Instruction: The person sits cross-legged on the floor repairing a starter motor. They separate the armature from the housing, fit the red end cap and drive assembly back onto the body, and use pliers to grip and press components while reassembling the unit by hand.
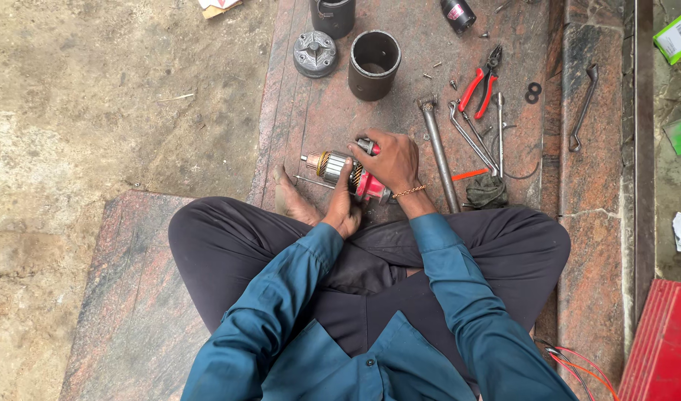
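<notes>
The person sits cross-legged on a reddish stone floor (333, 111), both arms in blue sleeves reaching forward over the lap. The left hand (343, 202) stands on edge with its fingers stretched up along the side of a motor rotor (340, 168), pressing against its copper windings. The right hand (391, 160) comes over from the other side, curled around the rotor's red end, knuckles up; a thin chain bracelet (409, 191) circles that wrist. Whether its fingertips pinch a small part at the top of the red end or just wrap it is hard to make out. The rotor lies on its side between the two hands, just ahead of the crossed legs, its thin shaft poking out past the left hand, next to a bare foot (294, 200).

Just to the right of the right hand lies a long metal bar (438, 148), then a few bent wrenches (474, 137) and red-handled pliers (480, 83) farther out. A dark rag (487, 191) sits near the right forearm. Ahead of the hands, well apart, stand a dark metal cylinder (374, 64) and a round grey end cap (314, 53). Small screws are scattered on the stone between them and the tools. To the left of the left hand the stone gives way to bare concrete ground (95, 111). Far right, a raised stone step (589, 148) carries a hooked tool (582, 109).
</notes>
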A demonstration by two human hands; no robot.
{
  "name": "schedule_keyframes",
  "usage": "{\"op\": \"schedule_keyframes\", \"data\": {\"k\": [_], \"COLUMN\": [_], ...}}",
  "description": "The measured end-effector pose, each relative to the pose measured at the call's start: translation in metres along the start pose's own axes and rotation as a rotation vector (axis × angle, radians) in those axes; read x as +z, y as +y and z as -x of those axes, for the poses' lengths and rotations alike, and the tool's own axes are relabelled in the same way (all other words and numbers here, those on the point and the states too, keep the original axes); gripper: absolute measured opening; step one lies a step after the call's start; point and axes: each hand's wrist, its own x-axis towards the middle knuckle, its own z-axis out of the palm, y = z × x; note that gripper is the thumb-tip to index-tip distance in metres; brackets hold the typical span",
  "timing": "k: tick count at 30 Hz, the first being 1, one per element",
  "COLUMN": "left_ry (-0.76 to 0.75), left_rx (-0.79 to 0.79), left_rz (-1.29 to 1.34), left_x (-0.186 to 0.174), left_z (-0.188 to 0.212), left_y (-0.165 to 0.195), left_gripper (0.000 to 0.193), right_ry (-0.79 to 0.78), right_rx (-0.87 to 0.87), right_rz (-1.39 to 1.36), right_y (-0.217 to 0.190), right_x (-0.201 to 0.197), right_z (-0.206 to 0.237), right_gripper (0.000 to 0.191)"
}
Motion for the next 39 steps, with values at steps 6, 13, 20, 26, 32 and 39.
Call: {"op": "schedule_keyframes", "data": {"k": [6,13,20,26,32,39], "left_ry": [0.117,0.154,0.048,0.080,-0.061,-0.168], "left_rx": [-0.040,-0.037,-0.049,0.150,0.488,0.255], "left_rz": [-0.154,-0.178,-0.041,-0.352,-0.882,-0.940], "left_x": [-0.005,-0.010,-0.016,0.002,0.008,0.009], "left_z": [0.000,-0.005,0.008,0.083,0.025,-0.040], "left_y": [0.004,-0.004,-0.020,-0.017,0.066,0.089], "left_gripper": [0.072,0.067,0.061,0.081,0.068,0.050], "right_ry": [-0.050,-0.081,-0.116,-0.200,-0.232,-0.237], "right_rx": [-0.001,-0.014,-0.037,-0.241,-0.313,-0.342], "right_rz": [0.007,0.020,0.001,-0.001,0.011,-0.054], "right_y": [-0.002,-0.004,0.005,0.013,0.015,0.003], "right_x": [0.003,0.007,0.008,0.008,0.009,-0.012], "right_z": [-0.002,-0.009,-0.011,-0.018,-0.018,-0.015], "right_gripper": [0.028,0.029,0.029,0.030,0.038,0.051]}}
